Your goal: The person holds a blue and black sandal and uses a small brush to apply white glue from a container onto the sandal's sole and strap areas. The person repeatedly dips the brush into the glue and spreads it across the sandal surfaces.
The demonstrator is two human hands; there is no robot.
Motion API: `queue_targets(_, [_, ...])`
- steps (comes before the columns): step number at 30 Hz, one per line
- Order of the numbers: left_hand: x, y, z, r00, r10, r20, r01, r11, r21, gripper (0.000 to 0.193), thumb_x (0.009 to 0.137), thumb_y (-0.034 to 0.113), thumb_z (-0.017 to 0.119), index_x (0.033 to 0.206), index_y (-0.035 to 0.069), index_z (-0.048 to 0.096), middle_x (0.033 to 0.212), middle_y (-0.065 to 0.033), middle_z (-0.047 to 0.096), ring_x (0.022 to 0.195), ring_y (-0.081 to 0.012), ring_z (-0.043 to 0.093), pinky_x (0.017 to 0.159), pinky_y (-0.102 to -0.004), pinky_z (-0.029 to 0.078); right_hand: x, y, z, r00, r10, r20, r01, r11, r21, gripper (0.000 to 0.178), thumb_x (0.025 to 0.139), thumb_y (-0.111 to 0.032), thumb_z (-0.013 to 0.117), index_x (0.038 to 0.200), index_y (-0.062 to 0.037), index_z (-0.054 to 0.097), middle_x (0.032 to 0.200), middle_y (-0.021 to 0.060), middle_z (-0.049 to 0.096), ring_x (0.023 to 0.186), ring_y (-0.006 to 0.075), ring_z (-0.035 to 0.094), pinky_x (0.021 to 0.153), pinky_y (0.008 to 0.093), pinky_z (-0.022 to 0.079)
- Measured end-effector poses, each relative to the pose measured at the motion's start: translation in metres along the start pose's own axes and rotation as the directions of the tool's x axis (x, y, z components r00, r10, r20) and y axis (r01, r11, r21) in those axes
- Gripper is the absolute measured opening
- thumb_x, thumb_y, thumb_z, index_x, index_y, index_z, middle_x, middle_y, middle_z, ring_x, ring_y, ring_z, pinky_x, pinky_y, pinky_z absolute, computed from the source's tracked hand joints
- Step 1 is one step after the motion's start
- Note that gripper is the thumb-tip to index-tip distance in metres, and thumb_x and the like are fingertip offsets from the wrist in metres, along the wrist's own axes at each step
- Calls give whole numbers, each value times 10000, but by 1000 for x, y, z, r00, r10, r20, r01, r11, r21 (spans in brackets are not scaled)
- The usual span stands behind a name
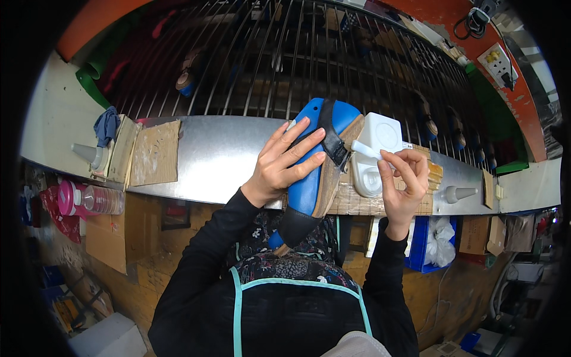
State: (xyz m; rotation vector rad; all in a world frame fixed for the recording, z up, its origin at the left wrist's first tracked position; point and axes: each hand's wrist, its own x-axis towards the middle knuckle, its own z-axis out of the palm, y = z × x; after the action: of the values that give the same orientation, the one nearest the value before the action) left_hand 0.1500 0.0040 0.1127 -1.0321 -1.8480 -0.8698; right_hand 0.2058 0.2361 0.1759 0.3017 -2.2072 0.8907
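My left hand (282, 166) grips a blue shoe last (304, 193) tilted over the bench edge, its fingers spread across the side. Black straps (328, 140) wrap the last at the toe and the heel, and a brown sole (328, 184) runs along its right side. Between thumb and fingertips, my right hand (407, 178) pinches a small white-handled brush (365, 149). Its tip points at the sole edge beside the front strap; whether it touches I cannot tell. Just behind the brush stands a white plastic tub (367, 178) with a square white lid or box (382, 130).
A metal bench (217, 157) runs across, with a woven mat (348, 199) under the tub. Metal rods (267, 65) form a rack beyond. Cardboard (156, 153) lies left; grey cones (461, 194) lie at both sides. A blue bin (421, 241) sits below right.
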Motion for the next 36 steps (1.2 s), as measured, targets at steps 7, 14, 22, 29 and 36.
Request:
queue_targets(7, [-1,2,-1,999,-24,29,24,1000,-12,396,795,183,696,1171,212,573,1293,-97,608,1244,-359,531,1031,-516,420,1,0,-6,991,-14,135,20,999,-41,166,757,-109,770,922,-99,755,855,27,594,720,145,529,718,292,327])
queue_targets(14, [-3,3,2,996,-87,18,87,995,-38,373,821,203,675,1173,295,592,1332,-10,588,1293,-280,498,1070,-502,397,3,-3,-9,975,-22,220,26,1000,-15,153,745,-131,782,895,-111,760,840,7,592,696,134,519,728,291,321])
queue_targets(22, [-1,2,3,996,-86,-26,84,994,-74,397,798,201,700,1176,247,589,1316,-69,599,1273,-328,514,1042,-513,408,-2,1,-3,977,61,204,-116,956,269,146,762,-48,757,908,-52,750,880,34,583,703,107,510,582,232,389])
queue_targets(29, [-4,4,15,977,-137,-165,117,985,-123,401,785,197,733,1158,198,584,1295,-123,606,1237,-371,538,1016,-518,431,-21,5,0,938,118,326,-260,862,436,145,799,-49,735,940,-18,738,922,52,577,771,111,540,622,221,418])
queue_targets(36, [-7,-1,18,961,-155,-230,137,986,-92,413,785,197,742,1161,190,571,1303,-138,597,1235,-375,539,1022,-516,426,-58,-6,19,895,362,261,-446,741,501,150,835,-68,707,956,19,724,925,60,569,836,136,545,700,247,443])
